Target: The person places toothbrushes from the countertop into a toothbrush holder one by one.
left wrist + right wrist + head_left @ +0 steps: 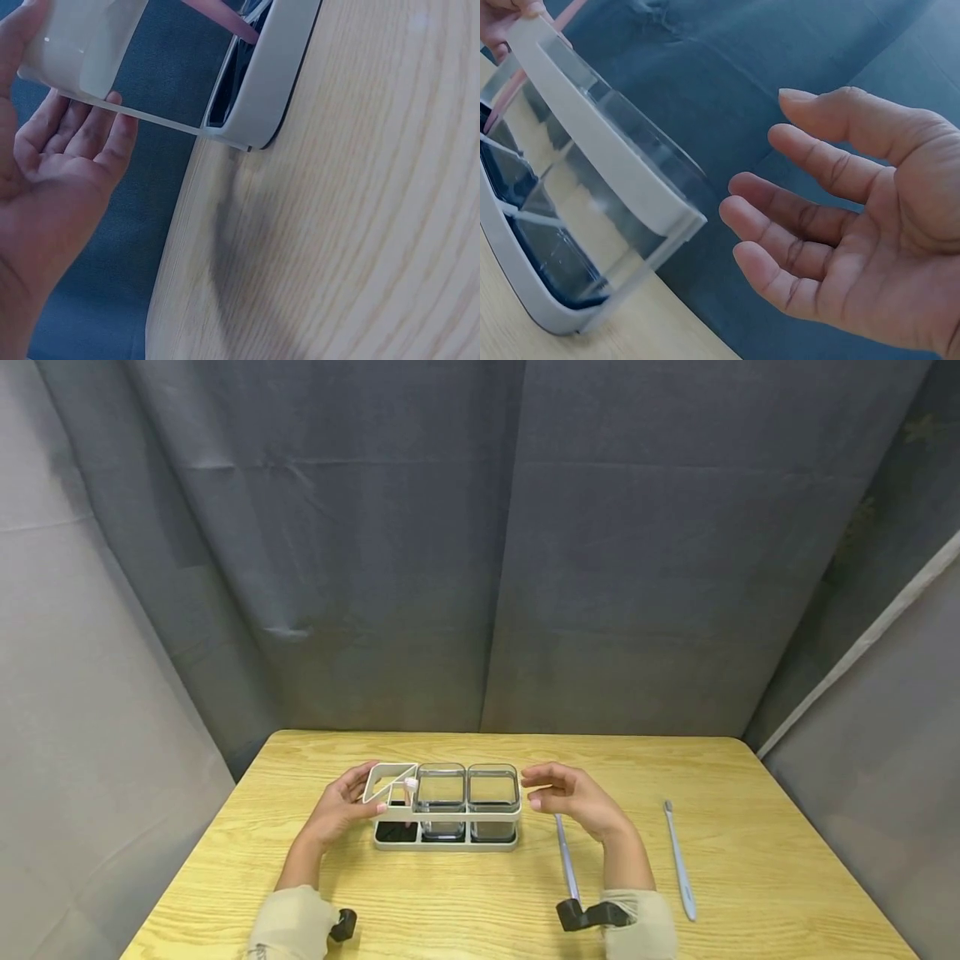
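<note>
A white toothbrush holder (pixel 468 817) with a dark base stands on the table. Two clear cups (pixel 441 817) sit side by side in its middle and right slots. A pink toothbrush (pixel 514 94) leans in the left part, its white head upward. My left hand (pixel 337 810) grips the holder's left end, thumb on the front rail and fingers round the side. To the right of the holder, my right hand (pixel 581 797) is held with loosely bent fingers, apart from the cups and holding nothing; the right wrist view shows a gap between its fingertips (pixel 754 262) and the holder.
A purple-blue toothbrush (pixel 567 860) lies on the wooden table (pixel 450 910), partly under the right hand and wrist. Farther right lies a light blue toothbrush (pixel 680 868). Grey curtains (pixel 375 568) hang behind the table and at both sides.
</note>
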### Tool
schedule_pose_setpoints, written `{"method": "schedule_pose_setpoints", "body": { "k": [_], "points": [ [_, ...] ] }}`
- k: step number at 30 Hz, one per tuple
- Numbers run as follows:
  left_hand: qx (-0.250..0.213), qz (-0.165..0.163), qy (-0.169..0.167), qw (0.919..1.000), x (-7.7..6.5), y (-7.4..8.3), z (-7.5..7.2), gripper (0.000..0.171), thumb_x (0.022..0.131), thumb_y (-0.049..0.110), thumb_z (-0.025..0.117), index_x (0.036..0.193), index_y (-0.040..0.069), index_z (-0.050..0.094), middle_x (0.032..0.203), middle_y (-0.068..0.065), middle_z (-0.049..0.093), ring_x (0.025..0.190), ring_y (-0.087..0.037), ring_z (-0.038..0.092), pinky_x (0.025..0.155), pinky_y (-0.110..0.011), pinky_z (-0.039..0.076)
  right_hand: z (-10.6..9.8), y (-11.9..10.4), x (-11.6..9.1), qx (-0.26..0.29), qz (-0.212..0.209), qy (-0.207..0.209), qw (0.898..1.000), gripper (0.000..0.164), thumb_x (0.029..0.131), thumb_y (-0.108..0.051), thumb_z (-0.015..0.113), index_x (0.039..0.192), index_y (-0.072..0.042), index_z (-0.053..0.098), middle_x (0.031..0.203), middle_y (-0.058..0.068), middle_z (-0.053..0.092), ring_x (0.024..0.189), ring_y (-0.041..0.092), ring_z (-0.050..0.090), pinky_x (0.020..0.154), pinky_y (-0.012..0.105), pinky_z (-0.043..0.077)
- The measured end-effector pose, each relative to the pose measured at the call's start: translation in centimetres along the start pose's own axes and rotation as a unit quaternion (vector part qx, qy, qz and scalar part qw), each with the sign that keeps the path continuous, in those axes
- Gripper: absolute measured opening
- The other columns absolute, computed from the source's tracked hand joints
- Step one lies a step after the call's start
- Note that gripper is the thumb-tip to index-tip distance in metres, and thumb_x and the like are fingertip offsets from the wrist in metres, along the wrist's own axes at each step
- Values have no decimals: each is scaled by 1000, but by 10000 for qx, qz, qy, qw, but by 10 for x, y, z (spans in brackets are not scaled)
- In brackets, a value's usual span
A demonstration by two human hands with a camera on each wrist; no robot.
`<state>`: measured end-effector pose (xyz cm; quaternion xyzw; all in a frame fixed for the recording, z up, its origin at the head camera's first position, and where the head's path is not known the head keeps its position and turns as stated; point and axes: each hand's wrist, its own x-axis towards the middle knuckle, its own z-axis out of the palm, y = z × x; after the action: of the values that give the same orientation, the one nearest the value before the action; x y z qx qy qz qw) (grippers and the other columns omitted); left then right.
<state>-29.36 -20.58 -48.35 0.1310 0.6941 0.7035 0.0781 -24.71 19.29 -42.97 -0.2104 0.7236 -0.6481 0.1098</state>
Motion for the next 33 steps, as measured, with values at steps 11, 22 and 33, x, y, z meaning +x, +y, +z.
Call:
{"method": "schedule_pose_setpoints", "body": {
  "k": [11, 22, 33],
  "points": [
    [28, -47, -32, 10000, -8, 22, 9, 79, 73, -8, 73, 140, -6, 32, 140, -28, 33, 130, -39, 29, 86, -22, 43, -13, 12, -16, -137, 114, 343, 9993, 42, 87, -6, 64, 125, 6, 48, 125, 28, 47, 110, 39, 50, 89, 42, 42],
    [56, 1, 55, 10000, 1, -2, -1, 77, 74, -7, 74, 140, 1, 35, 141, -21, 36, 130, -32, 32, 88, -22, 42, -22, 27, -34, -68, 8, 221, 9997, 43, 87, -3, 63, 125, 10, 46, 123, 22, 48, 111, 47, 46, 87, 38, 44],
    [60, 61, 33, 10000, 0, -2, 0, 76, 74, -6, 74, 140, 1, 36, 140, -22, 37, 130, -33, 32, 89, -23, 41, -27, 42, -48, 115, 386, 273, 9988, 47, 88, -5, 62, 129, 7, 44, 129, 21, 45, 116, 51, 39, 90, 41, 42]
  ]
}}
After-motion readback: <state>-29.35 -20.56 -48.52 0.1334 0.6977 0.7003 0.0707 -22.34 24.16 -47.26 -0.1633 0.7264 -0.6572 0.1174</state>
